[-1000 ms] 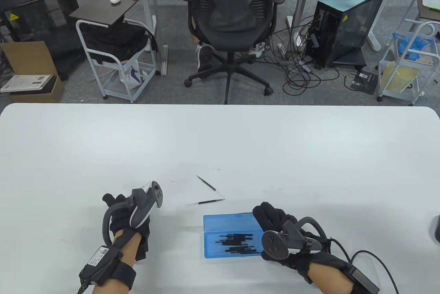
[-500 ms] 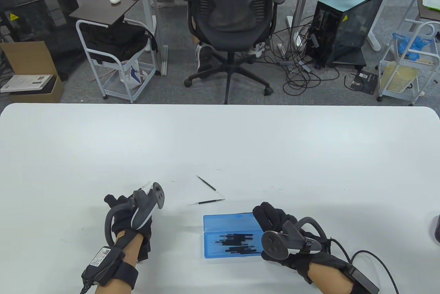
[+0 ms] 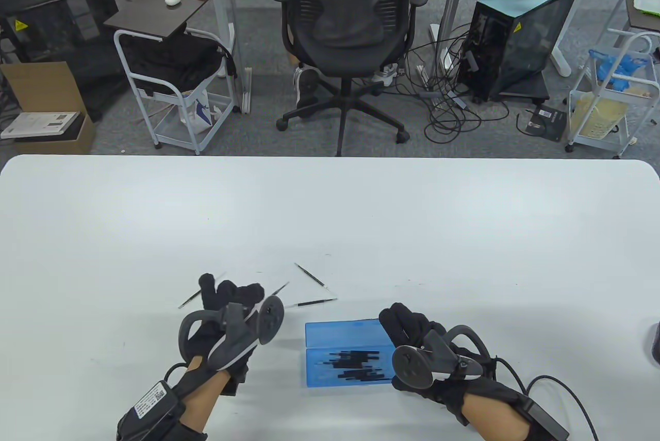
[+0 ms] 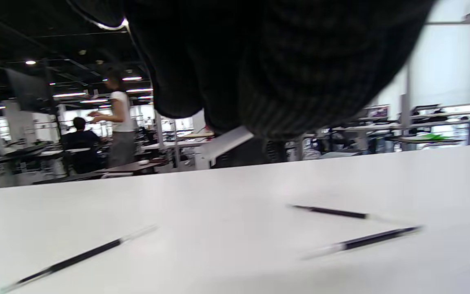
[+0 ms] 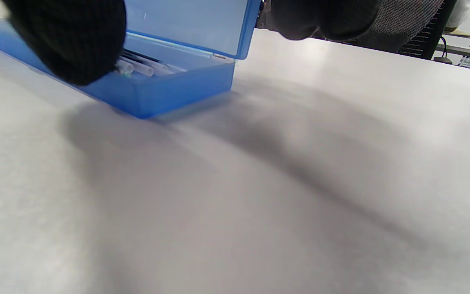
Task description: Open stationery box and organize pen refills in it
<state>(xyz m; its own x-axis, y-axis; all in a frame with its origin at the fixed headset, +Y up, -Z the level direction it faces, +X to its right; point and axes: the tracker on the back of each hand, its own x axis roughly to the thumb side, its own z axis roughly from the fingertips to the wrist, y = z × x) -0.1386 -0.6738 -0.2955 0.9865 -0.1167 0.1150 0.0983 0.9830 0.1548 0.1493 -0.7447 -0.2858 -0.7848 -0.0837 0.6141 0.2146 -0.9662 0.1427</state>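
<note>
The blue stationery box [image 3: 315, 378] lies open near the table's front edge, lid [image 3: 340, 331] folded back, with several black pen refills [image 3: 356, 364] inside. My right hand [image 3: 402, 325] holds the box's right end; in the right wrist view its thumb [image 5: 63, 41] rests on the base [image 5: 178, 90] and the other fingers reach behind the lid. My left hand [image 3: 234, 291], left of the box, pinches one refill [image 3: 281, 287] whose clear end [image 4: 227, 141] sticks out of the fingers. Three loose refills lie on the table: one left of that hand [image 3: 191, 299], two beyond the box [image 3: 311, 274] [image 3: 315, 301].
The white table [image 3: 330, 214] stretches far behind the box. Beyond its far edge stand an office chair [image 3: 350, 13], a computer tower [image 3: 515, 33] with cables, and wire carts. Office desks and people show far off in the left wrist view.
My left hand has moved right toward the box and turned palm down, uncovering a refill on the table to its left. The right hand and the box stay put.
</note>
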